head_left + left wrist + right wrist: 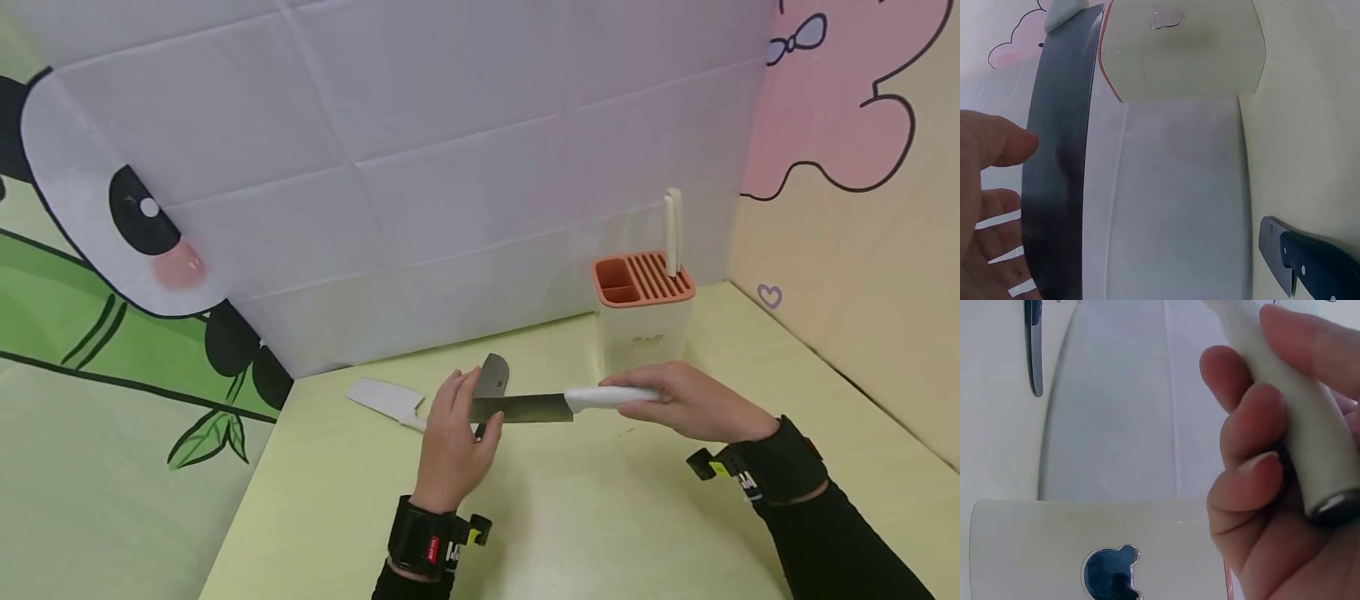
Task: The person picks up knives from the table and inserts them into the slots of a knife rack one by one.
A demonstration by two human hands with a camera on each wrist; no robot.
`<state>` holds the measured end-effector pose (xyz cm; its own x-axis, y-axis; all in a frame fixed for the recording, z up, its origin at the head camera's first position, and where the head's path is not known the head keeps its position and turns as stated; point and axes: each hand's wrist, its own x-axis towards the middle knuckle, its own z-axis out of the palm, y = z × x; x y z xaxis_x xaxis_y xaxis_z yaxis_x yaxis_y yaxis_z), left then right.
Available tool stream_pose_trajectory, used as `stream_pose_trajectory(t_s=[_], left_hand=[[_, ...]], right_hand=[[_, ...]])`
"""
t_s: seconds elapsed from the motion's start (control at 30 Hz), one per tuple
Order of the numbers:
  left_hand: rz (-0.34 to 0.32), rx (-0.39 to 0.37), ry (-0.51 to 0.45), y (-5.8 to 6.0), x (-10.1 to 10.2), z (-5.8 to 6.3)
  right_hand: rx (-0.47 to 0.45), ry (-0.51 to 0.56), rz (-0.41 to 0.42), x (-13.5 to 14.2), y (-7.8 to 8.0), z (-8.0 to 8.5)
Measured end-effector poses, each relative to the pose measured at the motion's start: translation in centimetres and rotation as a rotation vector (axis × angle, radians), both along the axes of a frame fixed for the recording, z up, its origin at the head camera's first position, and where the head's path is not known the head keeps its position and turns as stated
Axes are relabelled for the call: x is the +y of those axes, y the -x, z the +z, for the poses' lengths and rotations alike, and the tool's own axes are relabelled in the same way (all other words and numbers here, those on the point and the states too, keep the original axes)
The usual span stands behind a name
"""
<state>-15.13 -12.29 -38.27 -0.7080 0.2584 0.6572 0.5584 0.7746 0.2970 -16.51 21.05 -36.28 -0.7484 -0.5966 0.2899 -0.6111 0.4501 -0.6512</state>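
Observation:
A kitchen knife (534,408) with a dark blade and white handle lies roughly level above the table. My right hand (675,400) grips its handle, fingers curled round it; the handle's dark end cap shows in the right wrist view. At the other end, my left hand (453,442) holds the blade, thumb (1013,144) over one face and fingers partly behind it. Beneath the left hand lie a white-handled cleaver (384,397) and a dark-handled knife (492,375), its handle (1325,265) clearer in the left wrist view.
Behind the right hand stands a white knife block (645,329) with an orange slotted top. Two pale handles (673,229) stick up from its slots. A pale yellow table (570,517) meets a fabric backdrop (450,192) behind and a printed wall at the right.

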Motion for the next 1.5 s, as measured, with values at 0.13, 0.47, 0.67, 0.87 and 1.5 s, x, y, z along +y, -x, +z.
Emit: stream_pose_trajectory(t_s=[0.13, 0.47, 0.67, 0.87, 1.5], left_hand=[[-0.018, -0.007, 0.016, -0.1, -0.3, 0.1], [-0.095, -0.028, 0.034, -0.5, -0.4, 0.5], [-0.131, 0.004, 0.032, -0.6, -0.4, 0.5], [-0.168, 0.025, 0.013, -0.6, -0.2, 0.6], [-0.192, 0.304, 0.076, -1.8, 2.1, 1.2]], right_hand=[[0.024, 0.010, -0.006, 0.3, -0.1, 0.2], [0.043, 0.058, -0.119, 1.2, 0.0, 0.8], [-0.008, 0.129, -0.192, 1.5, 0.1, 1.0], [-0.149, 0.324, -0.256, 1.6, 0.0, 1.2], [-0.547, 1.017, -0.133, -2.5, -0.9, 1.5]])
